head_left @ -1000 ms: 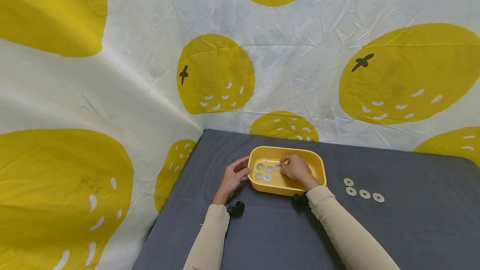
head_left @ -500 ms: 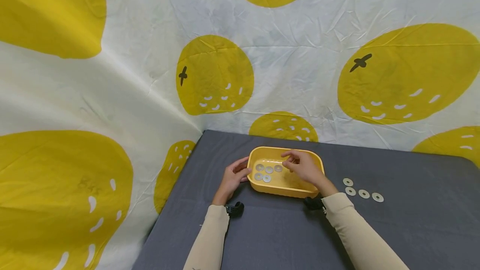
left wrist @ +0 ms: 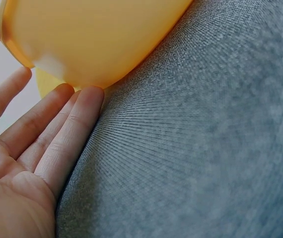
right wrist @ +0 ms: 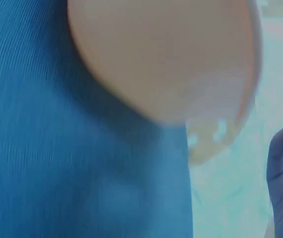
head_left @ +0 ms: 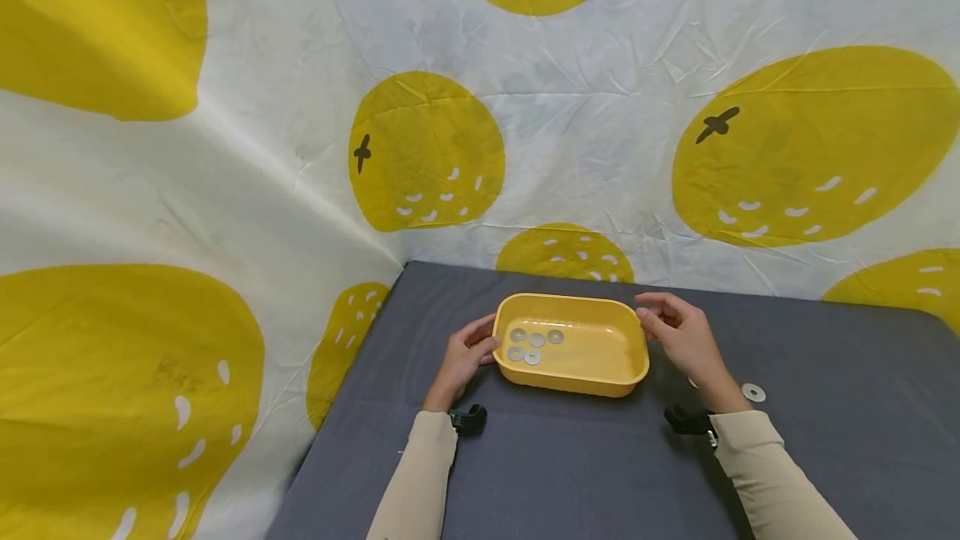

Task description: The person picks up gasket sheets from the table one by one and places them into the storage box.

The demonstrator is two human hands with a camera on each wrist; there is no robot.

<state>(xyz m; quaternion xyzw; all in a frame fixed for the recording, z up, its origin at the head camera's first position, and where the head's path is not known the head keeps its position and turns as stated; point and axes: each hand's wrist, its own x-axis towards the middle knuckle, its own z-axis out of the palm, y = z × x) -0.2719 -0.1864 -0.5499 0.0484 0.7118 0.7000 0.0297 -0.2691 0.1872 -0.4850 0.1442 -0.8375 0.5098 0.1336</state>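
Observation:
A yellow plastic tray [head_left: 573,386] stands on the dark grey cloth. Several flat metal washers [head_left: 555,337] lie toward the left of its floor. My left hand [head_left: 462,361] holds the tray's left end. Its thumb is at the rim, and in the left wrist view its fingertips [left wrist: 89,96] meet the outer wall. Beyond the right end is my right hand [head_left: 684,342], holding nothing, its fingers loosely bent with the tips close by the rim. Another washer [head_left: 753,392] rests on the cloth right of that wrist; one more peeks out, mostly hidden behind the hand.
A white fabric wall with yellow fruit prints [head_left: 427,152] rises behind the table and along its left side. The dark grey cloth [head_left: 570,473] covers the tabletop. Both wrists wear black straps.
My right hand has let go of a washer inside the tray, then risen and moved right, out past the tray's right end. The left hand stays at the left end.

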